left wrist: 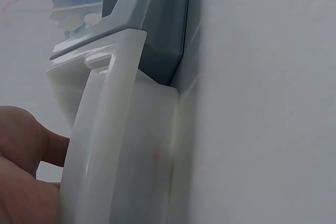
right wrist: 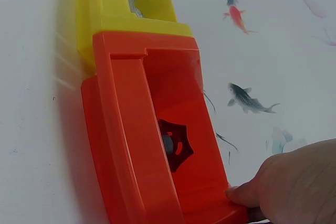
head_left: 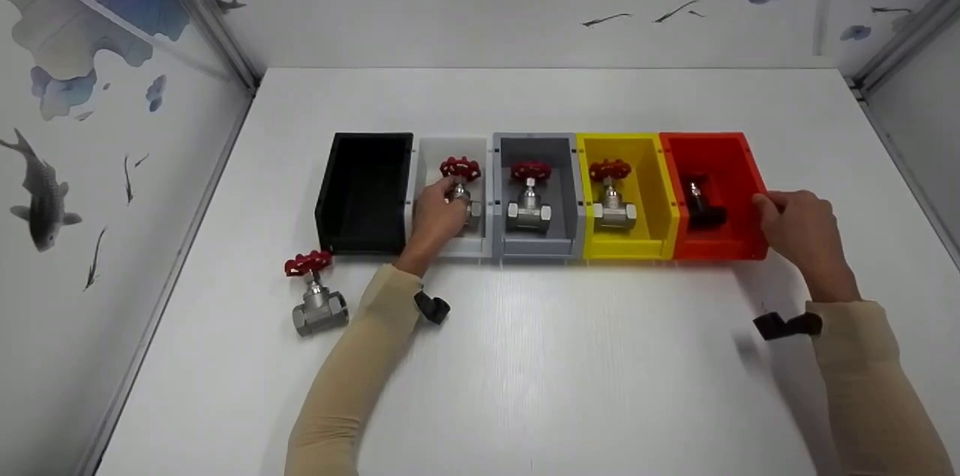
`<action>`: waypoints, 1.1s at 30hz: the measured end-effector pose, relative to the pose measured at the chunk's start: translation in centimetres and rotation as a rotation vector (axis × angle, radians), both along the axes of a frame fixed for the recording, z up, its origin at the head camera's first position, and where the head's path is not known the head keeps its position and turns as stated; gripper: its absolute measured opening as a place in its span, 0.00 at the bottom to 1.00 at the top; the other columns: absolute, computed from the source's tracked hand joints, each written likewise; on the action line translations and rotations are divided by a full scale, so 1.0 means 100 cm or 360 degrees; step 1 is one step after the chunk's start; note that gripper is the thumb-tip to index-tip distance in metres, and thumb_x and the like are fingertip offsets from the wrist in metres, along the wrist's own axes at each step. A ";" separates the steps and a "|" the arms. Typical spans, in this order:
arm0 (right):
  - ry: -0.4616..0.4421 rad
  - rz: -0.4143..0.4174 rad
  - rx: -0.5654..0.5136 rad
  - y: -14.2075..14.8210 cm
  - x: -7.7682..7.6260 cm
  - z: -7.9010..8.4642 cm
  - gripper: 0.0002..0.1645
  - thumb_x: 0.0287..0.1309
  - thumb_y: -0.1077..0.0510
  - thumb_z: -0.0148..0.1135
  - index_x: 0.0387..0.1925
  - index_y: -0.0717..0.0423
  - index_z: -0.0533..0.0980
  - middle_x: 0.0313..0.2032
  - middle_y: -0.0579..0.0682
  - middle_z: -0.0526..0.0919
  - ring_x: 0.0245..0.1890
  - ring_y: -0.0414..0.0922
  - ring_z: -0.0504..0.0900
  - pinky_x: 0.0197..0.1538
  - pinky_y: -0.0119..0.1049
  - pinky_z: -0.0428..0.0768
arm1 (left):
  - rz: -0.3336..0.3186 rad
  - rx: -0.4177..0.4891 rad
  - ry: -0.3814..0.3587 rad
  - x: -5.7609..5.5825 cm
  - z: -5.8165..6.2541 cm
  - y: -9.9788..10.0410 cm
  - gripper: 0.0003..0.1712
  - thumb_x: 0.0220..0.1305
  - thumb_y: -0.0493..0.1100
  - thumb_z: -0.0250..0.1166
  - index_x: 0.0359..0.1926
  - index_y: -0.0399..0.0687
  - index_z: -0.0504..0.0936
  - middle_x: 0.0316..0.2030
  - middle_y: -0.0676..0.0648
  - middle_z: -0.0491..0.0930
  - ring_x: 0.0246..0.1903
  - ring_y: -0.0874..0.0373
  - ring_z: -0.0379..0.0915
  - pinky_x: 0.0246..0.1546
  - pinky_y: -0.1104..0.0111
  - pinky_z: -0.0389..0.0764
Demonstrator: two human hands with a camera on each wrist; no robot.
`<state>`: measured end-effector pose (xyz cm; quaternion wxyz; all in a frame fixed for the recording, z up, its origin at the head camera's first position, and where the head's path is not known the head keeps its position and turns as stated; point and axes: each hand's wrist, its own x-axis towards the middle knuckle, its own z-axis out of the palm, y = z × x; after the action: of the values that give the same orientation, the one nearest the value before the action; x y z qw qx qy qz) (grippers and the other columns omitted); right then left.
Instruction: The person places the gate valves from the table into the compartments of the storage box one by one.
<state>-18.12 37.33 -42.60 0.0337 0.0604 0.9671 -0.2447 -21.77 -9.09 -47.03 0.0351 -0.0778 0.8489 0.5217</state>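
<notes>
My left hand (head_left: 440, 215) reaches into the white bin (head_left: 450, 247), thumb and fingers around the neck of a steel valve with a red handwheel (head_left: 460, 169). In the left wrist view, the white bin's front (left wrist: 105, 129) hides that valve; part of the hand (left wrist: 23, 166) shows at the left. My right hand (head_left: 806, 232) pinches the right side wall of the red bin (head_left: 750, 161). Inside the red bin sits a valve with a black body (head_left: 705, 216); its dark red handwheel (right wrist: 178, 145) shows in the right wrist view.
A grey bin (head_left: 536, 246) and a yellow bin (head_left: 664, 198) each hold a valve, the grey bin's valve (head_left: 529, 215) and the yellow bin's valve (head_left: 614, 214). A black bin (head_left: 365, 191) ends the row at left. Another red-wheeled valve (head_left: 319, 308) stands on the white table (head_left: 562, 356).
</notes>
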 end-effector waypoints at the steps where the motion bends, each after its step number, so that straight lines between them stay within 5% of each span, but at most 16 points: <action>1: -0.0001 -0.0001 -0.0001 0.000 0.000 0.000 0.31 0.76 0.49 0.45 0.62 0.74 0.69 0.46 0.75 0.80 0.34 0.56 0.77 0.29 0.36 0.73 | 0.0002 -0.0016 0.0008 0.000 0.000 0.000 0.23 0.67 0.37 0.55 0.62 0.44 0.78 0.53 0.43 0.81 0.50 0.51 0.76 0.49 0.61 0.77; 6: 0.0002 0.0006 -0.0013 0.000 0.000 0.001 0.32 0.76 0.49 0.45 0.62 0.75 0.69 0.47 0.76 0.79 0.35 0.57 0.77 0.29 0.35 0.73 | 0.0009 -0.0094 0.0062 0.000 -0.001 0.002 0.23 0.68 0.38 0.53 0.62 0.43 0.78 0.54 0.42 0.81 0.54 0.49 0.75 0.54 0.58 0.76; 15: -0.0035 -0.0006 -0.0021 0.000 -0.001 0.001 0.33 0.76 0.48 0.44 0.63 0.75 0.68 0.47 0.76 0.79 0.37 0.58 0.78 0.30 0.33 0.73 | -0.0007 -0.0180 0.0101 0.000 -0.002 0.004 0.16 0.69 0.37 0.52 0.53 0.41 0.81 0.45 0.42 0.84 0.44 0.48 0.77 0.48 0.56 0.76; 26: -0.0075 -0.0030 -0.0032 -0.002 0.001 0.002 0.34 0.76 0.46 0.44 0.64 0.73 0.67 0.48 0.75 0.79 0.38 0.59 0.77 0.33 0.35 0.75 | -0.0018 -0.0136 0.0058 0.002 -0.001 0.005 0.25 0.68 0.38 0.51 0.65 0.40 0.74 0.55 0.40 0.80 0.50 0.47 0.77 0.52 0.55 0.76; 33: -0.0053 -0.0020 -0.0010 -0.002 0.000 0.002 0.33 0.76 0.47 0.45 0.64 0.74 0.67 0.48 0.76 0.79 0.38 0.60 0.78 0.31 0.34 0.74 | -0.0002 -0.0159 0.0093 0.002 -0.001 0.006 0.22 0.69 0.36 0.50 0.61 0.38 0.76 0.52 0.38 0.81 0.46 0.46 0.77 0.50 0.54 0.76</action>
<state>-18.08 37.18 -42.39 0.0485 0.0706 0.9653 -0.2469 -21.58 -8.47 -47.15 0.0067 -0.0636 0.8746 0.4807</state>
